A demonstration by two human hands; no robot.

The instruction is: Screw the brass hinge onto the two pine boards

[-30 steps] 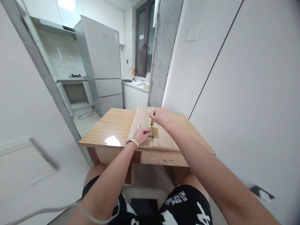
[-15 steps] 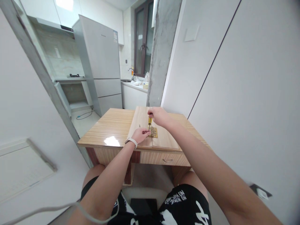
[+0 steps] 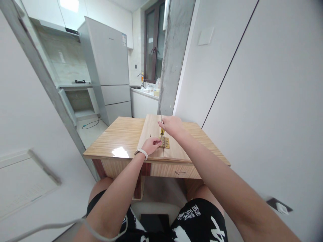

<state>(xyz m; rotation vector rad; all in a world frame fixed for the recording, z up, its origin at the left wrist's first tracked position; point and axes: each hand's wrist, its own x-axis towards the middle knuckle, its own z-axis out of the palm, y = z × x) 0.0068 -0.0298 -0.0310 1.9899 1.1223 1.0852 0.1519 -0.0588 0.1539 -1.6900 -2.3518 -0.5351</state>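
My right hand (image 3: 172,125) is closed round the top of a screwdriver (image 3: 162,131) with a yellow and black handle. The screwdriver points down, slightly tilted, at a brass hinge (image 3: 166,143). The hinge lies across the seam between two pale wooden boards (image 3: 152,123). My left hand (image 3: 150,145) has its fingers pinched together at the hinge's left side, close to the screwdriver tip. What sits between those fingers is too small to make out. A small dark screw (image 3: 150,135) is on the left board, beyond my left hand.
The boards rest on a wood-grain desk (image 3: 121,134) with a drawer (image 3: 174,170) under its front edge. A white wall (image 3: 252,101) stands close on the right. A pale cable (image 3: 75,222) runs by my left arm. A fridge (image 3: 108,57) stands beyond the desk.
My right hand has turned on the screwdriver handle and shifted slightly right, tilting the screwdriver a little. My left hand stays at the hinge.
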